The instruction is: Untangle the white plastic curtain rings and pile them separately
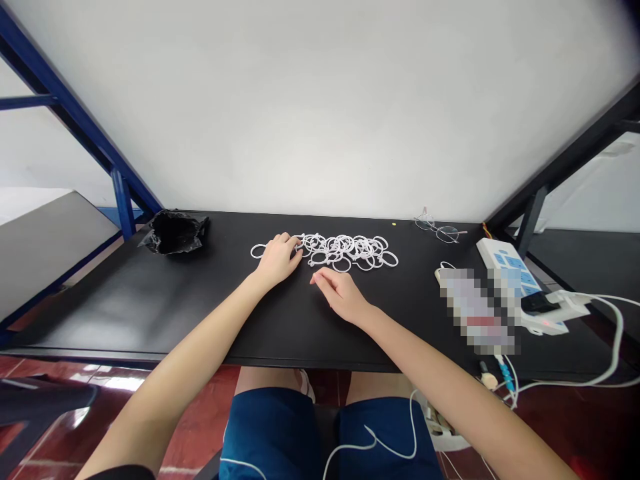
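Observation:
A loose pile of white plastic rings, each with a small knob or eyelet, lies on the black table near the wall. They look like curtain rings. My left hand rests palm down at the pile's left end, its fingers apart and their tips at the nearest rings. One single ring lies just left of that hand, partly covered by it. In front of the pile, my right hand is on the table with its fingers curled together. Whatever might be inside those fingers is hidden.
An open black plastic bag stands at the back left of the table. On the right are eyeglasses, a blurred-out phone and a white power strip with cables. Metal frame bars flank both sides.

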A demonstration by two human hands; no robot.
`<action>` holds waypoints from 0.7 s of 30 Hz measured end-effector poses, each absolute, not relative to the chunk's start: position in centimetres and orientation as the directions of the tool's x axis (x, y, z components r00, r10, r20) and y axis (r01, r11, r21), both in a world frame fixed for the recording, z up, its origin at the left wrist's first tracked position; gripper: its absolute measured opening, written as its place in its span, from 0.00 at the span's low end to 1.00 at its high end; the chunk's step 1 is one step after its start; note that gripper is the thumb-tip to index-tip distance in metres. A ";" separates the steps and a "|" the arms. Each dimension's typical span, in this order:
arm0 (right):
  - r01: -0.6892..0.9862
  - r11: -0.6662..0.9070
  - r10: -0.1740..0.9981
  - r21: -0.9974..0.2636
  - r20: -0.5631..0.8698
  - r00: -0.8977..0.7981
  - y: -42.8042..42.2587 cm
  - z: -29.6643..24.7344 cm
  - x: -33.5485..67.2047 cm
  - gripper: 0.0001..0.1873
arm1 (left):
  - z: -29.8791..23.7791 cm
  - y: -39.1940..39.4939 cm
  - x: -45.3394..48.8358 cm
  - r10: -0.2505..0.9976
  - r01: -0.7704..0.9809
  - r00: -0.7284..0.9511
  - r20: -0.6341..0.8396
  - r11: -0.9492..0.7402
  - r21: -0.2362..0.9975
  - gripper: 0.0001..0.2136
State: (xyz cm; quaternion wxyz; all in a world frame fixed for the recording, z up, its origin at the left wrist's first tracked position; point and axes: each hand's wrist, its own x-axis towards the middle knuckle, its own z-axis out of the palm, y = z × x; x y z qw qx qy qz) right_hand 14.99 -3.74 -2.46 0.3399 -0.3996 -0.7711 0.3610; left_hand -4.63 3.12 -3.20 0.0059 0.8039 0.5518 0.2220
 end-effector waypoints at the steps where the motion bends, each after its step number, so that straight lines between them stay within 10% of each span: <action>1: 0.371 0.427 0.860 -0.825 0.242 -0.449 -3.7 -2.5 15.0 0.19 | -3.2 3.2 -4.7 0.889 0.881 0.291 0.352 -0.393 0.265 0.11; 21: 0.362 0.442 0.859 -0.821 0.271 -0.434 -3.6 -2.6 15.0 0.19 | -3.4 3.8 -4.9 0.884 0.830 0.235 0.403 -0.398 0.390 0.09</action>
